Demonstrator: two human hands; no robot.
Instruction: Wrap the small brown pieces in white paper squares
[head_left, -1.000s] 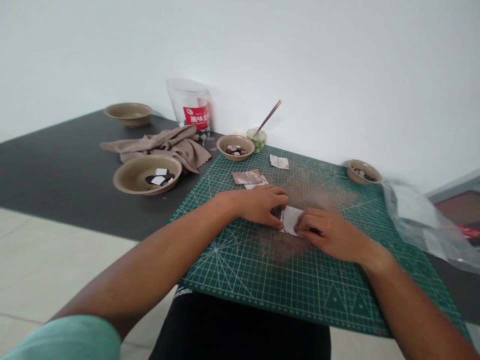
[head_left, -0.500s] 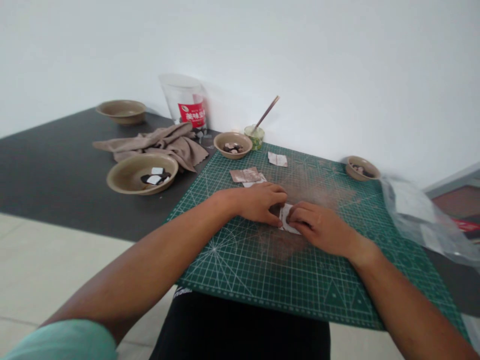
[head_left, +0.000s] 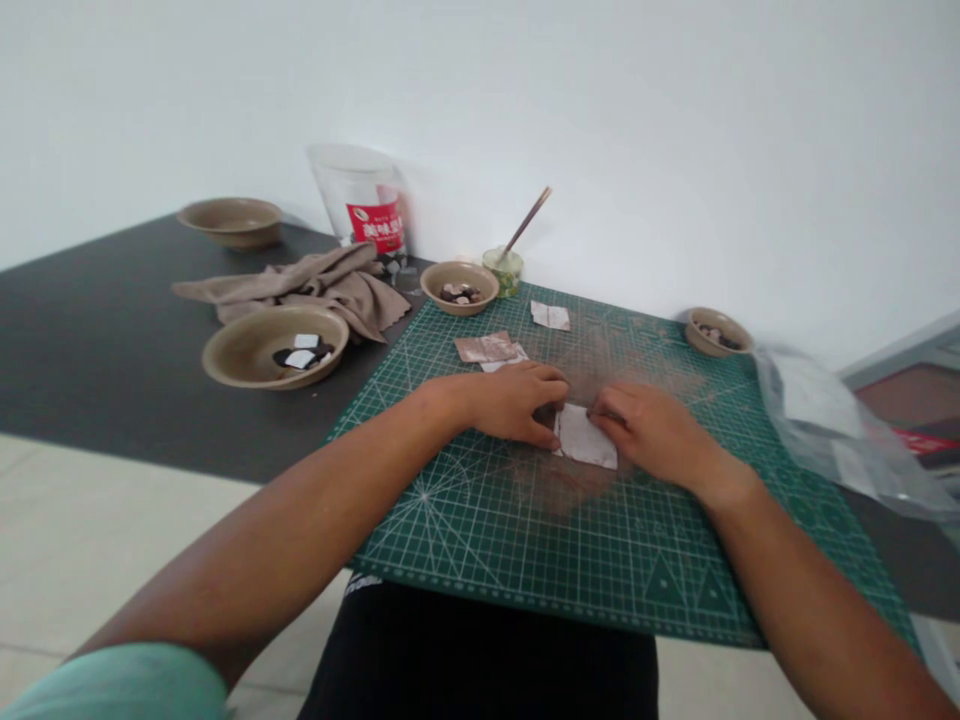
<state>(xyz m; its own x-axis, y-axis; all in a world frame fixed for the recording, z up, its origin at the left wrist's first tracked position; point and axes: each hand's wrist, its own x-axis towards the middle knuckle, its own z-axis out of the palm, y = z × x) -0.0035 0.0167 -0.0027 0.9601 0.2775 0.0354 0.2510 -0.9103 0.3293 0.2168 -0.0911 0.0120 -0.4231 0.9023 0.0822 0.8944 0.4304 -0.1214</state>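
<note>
white wall (head_left: pixel 600 130) stands behind the dark tabletop (head_left: pixel 90 340), and a green gridded cutting mat (head_left: pixel 487 580) lies beneath your hands. between them, flat on the mat, is the ragged-edged white square (head_left: pixel 589 437) (paper or cloth, you can't tell from this view). your left hand (head_left: pixel 519 402) is at its left edge, thumb and forefinger apart with a gap between them. your right hand (head_left: pixel 652 428) has its fingertips bunched at the far right corner; whether they are clamped on it, you cannot tell. reddish-brown smudges (head_left: pixel 559 495) mark the mat around your hands.

just beyond your left hand, a brown-stained square (head_left: pixel 480 348) overlaps a pale piece (head_left: pixel 517 353); farther off lies a creased whitish square (head_left: pixel 550 316). past those you have a small tan bowl (head_left: pixel 466 271) of dark and pale bits, beside a green-patterned cup (head_left: pixel 508 278) with a slim stick (head_left: pixel 527 222) leaning in it. left of your left hand sit a wide tan bowl (head_left: pixel 240 345) with white and black pieces, a crumpled taupe cloth (head_left: pixel 289 287) and a clear plastic jar (head_left: pixel 349 190). beyond your right hand are another small bowl (head_left: pixel 696 342) and a clear plastic bag (head_left: pixel 810 400).
</note>
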